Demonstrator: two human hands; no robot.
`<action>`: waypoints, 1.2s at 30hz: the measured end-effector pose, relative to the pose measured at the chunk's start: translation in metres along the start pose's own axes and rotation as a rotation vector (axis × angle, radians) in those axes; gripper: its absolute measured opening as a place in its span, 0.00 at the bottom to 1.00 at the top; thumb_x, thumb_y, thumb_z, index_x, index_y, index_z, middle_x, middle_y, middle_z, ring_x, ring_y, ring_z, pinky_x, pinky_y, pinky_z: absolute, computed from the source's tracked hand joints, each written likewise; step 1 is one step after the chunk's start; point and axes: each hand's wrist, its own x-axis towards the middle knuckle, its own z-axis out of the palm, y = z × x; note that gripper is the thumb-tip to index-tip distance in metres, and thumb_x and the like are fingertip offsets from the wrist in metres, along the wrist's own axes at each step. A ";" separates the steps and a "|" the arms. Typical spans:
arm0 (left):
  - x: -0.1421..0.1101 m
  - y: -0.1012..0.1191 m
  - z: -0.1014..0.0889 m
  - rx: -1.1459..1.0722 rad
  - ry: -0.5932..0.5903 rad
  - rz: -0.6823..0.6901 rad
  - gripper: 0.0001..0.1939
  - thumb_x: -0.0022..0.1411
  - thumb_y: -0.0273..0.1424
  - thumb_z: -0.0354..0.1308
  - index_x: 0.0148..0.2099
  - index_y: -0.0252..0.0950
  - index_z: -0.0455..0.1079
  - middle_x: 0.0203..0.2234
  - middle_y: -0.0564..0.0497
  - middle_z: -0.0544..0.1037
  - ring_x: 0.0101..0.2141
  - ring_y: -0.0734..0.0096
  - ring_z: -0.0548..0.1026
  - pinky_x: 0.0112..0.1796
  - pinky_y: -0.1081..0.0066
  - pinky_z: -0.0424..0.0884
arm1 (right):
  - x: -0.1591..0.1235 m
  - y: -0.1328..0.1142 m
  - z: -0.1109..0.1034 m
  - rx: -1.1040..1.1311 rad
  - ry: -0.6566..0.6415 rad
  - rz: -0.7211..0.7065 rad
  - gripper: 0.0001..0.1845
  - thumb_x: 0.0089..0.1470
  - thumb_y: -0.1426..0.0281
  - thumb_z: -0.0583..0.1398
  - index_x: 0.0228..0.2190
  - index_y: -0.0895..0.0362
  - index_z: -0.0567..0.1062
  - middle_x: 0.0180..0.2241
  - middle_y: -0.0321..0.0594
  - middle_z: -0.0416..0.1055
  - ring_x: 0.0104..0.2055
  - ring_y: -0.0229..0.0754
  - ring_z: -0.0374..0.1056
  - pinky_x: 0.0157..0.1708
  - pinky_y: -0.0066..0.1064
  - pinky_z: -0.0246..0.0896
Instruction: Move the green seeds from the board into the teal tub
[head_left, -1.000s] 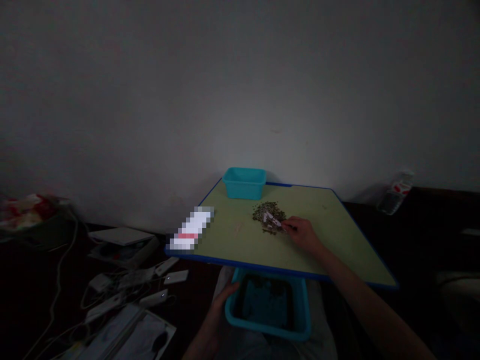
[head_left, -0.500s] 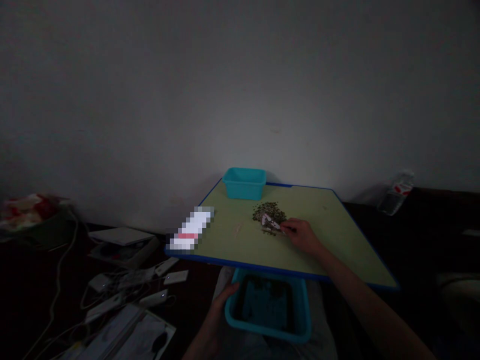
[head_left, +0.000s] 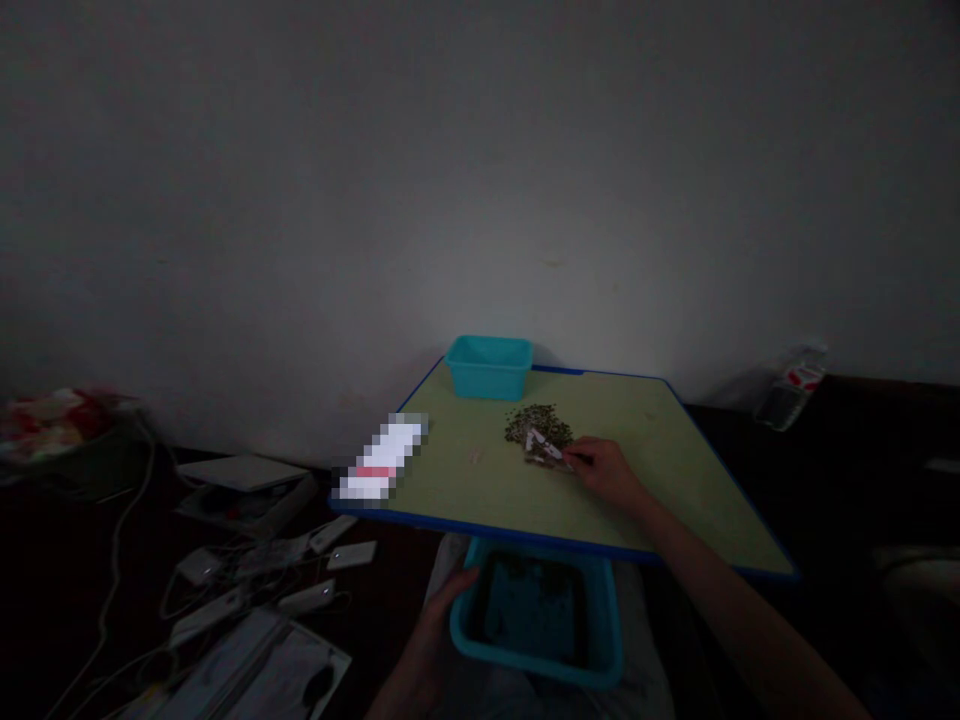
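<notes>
My left hand (head_left: 448, 600) is closed on the left rim of a turquoise plastic basin (head_left: 536, 668) on my lap, below the table's front edge. Dark bits lie along the basin's inside. Over the table, my right hand (head_left: 604, 468) pinches the end of a flat whitish, partly see-through piece (head_left: 546, 446); its exact kind is too dim to tell. That piece rests against the near side of a pile of small dark grains (head_left: 538, 420).
The yellowish, blue-edged table (head_left: 660, 500) holds a second turquoise basin (head_left: 491, 378) at the back and a lit phone (head_left: 382, 462) at left. Chargers and cables (head_left: 262, 560) clutter the left floor. A plastic bottle (head_left: 795, 390) leans at right, against the wall.
The whitish piece has shifted very slightly at the near edge of the grains, with my right hand still on it. My left hand stays on the basin.
</notes>
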 end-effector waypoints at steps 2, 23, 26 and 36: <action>0.001 0.001 -0.001 -0.015 -0.032 -0.025 0.26 0.52 0.34 0.56 0.54 0.30 0.62 0.36 0.39 0.80 0.39 0.46 0.75 0.41 0.54 0.68 | 0.000 0.003 0.000 -0.048 0.015 0.018 0.11 0.51 0.69 0.55 0.31 0.56 0.77 0.27 0.39 0.73 0.27 0.37 0.66 0.29 0.26 0.56; -0.010 0.001 0.021 -0.030 0.052 -0.003 0.31 0.50 0.34 0.57 0.57 0.32 0.58 0.38 0.40 0.79 0.37 0.45 0.76 0.40 0.53 0.67 | 0.002 0.021 0.003 -0.139 0.105 0.102 0.11 0.51 0.69 0.55 0.32 0.54 0.77 0.30 0.41 0.75 0.31 0.41 0.68 0.32 0.29 0.59; -0.005 -0.001 0.012 -0.041 0.017 -0.005 0.29 0.51 0.33 0.57 0.56 0.33 0.60 0.38 0.41 0.79 0.39 0.47 0.75 0.41 0.55 0.67 | 0.002 0.020 0.002 -0.144 0.073 0.089 0.11 0.51 0.69 0.55 0.33 0.54 0.77 0.31 0.41 0.75 0.31 0.41 0.68 0.32 0.29 0.58; -0.006 0.000 0.011 0.008 0.029 0.024 0.26 0.53 0.33 0.55 0.54 0.31 0.62 0.35 0.41 0.80 0.37 0.48 0.76 0.39 0.56 0.69 | 0.002 0.015 0.001 -0.109 0.052 0.083 0.11 0.51 0.68 0.55 0.31 0.55 0.77 0.28 0.39 0.74 0.28 0.39 0.67 0.29 0.27 0.57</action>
